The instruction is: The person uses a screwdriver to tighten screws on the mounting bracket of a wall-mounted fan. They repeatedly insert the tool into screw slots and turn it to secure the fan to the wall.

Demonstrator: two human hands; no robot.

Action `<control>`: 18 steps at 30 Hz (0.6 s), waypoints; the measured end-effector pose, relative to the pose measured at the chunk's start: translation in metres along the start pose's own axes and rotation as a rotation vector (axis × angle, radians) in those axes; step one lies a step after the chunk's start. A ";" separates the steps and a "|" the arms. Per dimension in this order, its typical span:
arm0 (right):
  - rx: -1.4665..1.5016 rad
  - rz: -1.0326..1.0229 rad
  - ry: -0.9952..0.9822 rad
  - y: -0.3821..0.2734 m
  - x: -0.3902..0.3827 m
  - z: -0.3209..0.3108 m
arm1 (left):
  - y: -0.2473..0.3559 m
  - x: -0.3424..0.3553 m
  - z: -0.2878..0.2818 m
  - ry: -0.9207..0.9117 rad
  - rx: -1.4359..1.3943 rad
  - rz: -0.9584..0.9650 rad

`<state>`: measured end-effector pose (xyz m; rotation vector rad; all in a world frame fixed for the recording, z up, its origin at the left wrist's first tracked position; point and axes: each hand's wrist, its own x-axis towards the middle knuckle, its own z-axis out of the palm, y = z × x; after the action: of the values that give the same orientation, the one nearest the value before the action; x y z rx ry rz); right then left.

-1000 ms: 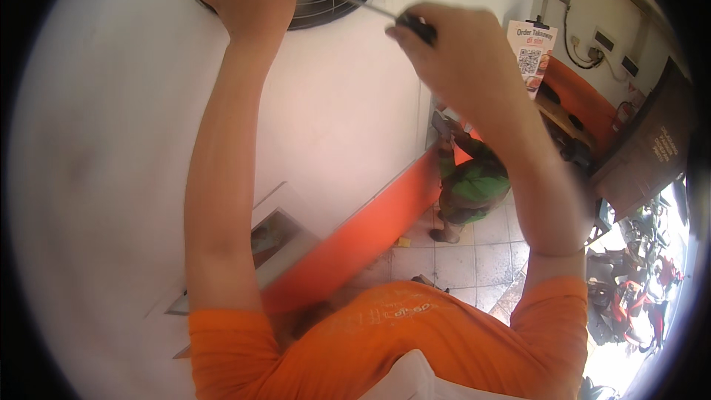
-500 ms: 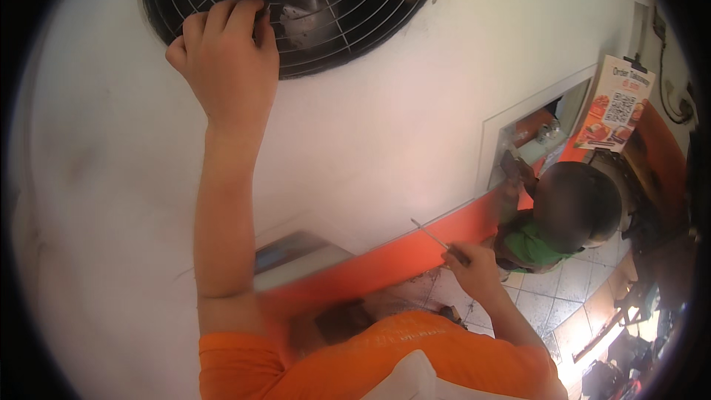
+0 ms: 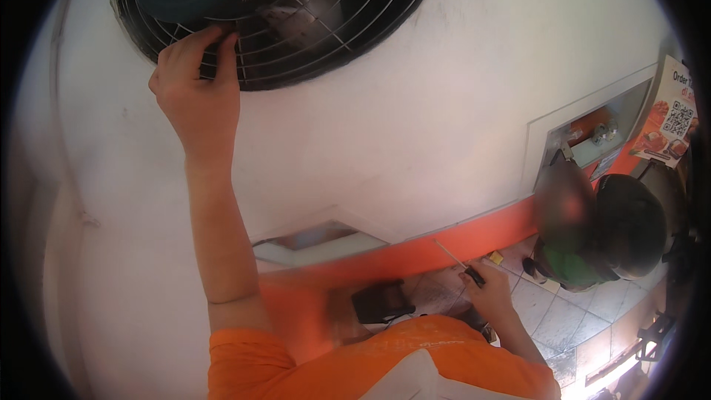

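Observation:
A round black fan with a wire grille (image 3: 355, 15) is set in the white wall at the top of the view. My left hand (image 3: 194, 81) reaches up to its lower left, fingers curled and pinched on the wires under the dark centre hub (image 3: 170, 0); whatever sits between the fingertips is hard to make out. My right hand (image 3: 485, 292) is down low at the right, closed on a screwdriver (image 3: 452, 253) with a dark handle and a thin metal shaft, held in front of the orange band along the wall (image 3: 415, 255).
A person (image 3: 629, 230) in a dark helmet and green top stands right, at a wall opening (image 3: 585, 130) beside a hanging poster (image 3: 663, 126). A second opening (image 3: 311, 241) is low in the wall. A dark object (image 3: 378, 300) lies below on the tiled floor (image 3: 563, 318).
My right hand has brought the screwdriver down from the grille to low on the right. My left hand stays at the grille, its thumb shifted. The view has swung, showing more of the hub.

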<state>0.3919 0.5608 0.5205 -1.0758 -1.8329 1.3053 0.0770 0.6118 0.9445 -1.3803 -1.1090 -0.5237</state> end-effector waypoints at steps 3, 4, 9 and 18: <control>0.027 -0.009 0.029 0.006 -0.003 0.000 | -0.003 0.003 -0.001 -0.032 -0.004 0.006; 0.036 -0.024 0.050 0.008 -0.004 0.000 | -0.004 0.003 -0.001 -0.035 0.006 0.030; 0.043 0.014 0.029 0.013 -0.008 0.000 | -0.014 0.007 -0.001 -0.055 0.007 0.139; 0.012 -0.029 0.048 0.023 -0.010 0.001 | -0.028 0.017 -0.006 -0.134 0.002 0.257</control>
<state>0.4018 0.5555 0.4975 -1.0612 -1.7967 1.2617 0.0625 0.6059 0.9744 -1.5463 -1.0183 -0.2471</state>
